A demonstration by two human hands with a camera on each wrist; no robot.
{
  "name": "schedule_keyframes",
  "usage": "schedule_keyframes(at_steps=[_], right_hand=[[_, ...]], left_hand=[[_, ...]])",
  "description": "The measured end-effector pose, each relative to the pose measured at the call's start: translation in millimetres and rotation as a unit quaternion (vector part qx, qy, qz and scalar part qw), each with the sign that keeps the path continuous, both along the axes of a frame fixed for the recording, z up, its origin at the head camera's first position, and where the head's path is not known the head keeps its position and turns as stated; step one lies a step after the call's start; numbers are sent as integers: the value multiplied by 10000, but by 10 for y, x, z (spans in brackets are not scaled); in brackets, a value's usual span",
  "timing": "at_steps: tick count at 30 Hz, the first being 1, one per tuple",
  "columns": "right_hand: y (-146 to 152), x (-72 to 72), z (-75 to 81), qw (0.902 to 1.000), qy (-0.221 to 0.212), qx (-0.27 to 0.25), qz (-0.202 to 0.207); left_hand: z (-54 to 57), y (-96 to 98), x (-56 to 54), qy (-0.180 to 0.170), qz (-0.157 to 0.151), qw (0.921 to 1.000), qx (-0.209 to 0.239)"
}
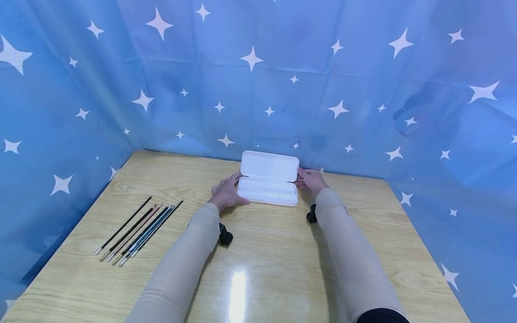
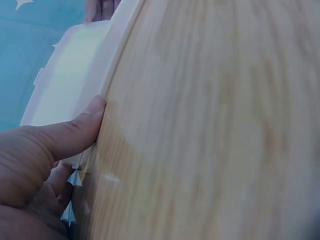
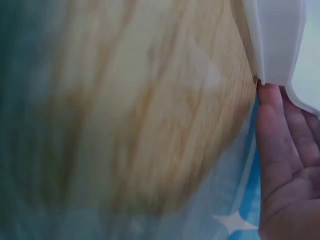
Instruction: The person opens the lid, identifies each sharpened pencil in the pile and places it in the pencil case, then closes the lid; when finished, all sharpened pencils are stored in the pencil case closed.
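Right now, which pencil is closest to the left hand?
The rightmost pencil: its top end sticks out nearest the left hand, while the other pencils all lie farther left.

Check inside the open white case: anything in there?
Nothing visible: both halves of the white case show bare white interior. The pencils lie apart, on the table. The inner face of its front wall is hidden from the head view.

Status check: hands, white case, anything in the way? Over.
Left hand gripping white case at its left end. Right hand touching its right end. Lid open. Pencils lying off left, not in the way.
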State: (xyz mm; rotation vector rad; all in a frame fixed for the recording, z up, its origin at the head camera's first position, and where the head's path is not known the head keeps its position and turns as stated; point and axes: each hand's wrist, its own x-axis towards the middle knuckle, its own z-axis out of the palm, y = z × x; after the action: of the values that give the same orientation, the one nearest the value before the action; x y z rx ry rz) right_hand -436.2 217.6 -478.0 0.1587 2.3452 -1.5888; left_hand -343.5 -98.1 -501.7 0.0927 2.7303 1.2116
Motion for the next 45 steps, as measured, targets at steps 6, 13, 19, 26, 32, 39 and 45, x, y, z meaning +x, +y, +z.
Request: schedule_keyframes(at_steps=[6,13,19,26,32,39,45], right_hand=[[46,-8,26,9992,15,290,288],[65,104,80,9958,136,640,643],[60,399,199,9871,-24,777,1397],[14,596,144,9701,167,1029,2192],[-2,612,124,9632,475,1135,2388],[0,634,61,9568,657,1552,2369],[-13,637,67,9593,627,1597,2243]], left_hand=[[21,19,7,18,21,10000,24],[34,26,24,-20,38,10000,29],[21,35,64,8,58,10000,52],[12,40,61,-21,52,10000,66],[-4,25,47,-55,0,10000,74],[-34,21,50,22,-157,9998,-137],[18,-8,51,-96,-226,9997,20]])
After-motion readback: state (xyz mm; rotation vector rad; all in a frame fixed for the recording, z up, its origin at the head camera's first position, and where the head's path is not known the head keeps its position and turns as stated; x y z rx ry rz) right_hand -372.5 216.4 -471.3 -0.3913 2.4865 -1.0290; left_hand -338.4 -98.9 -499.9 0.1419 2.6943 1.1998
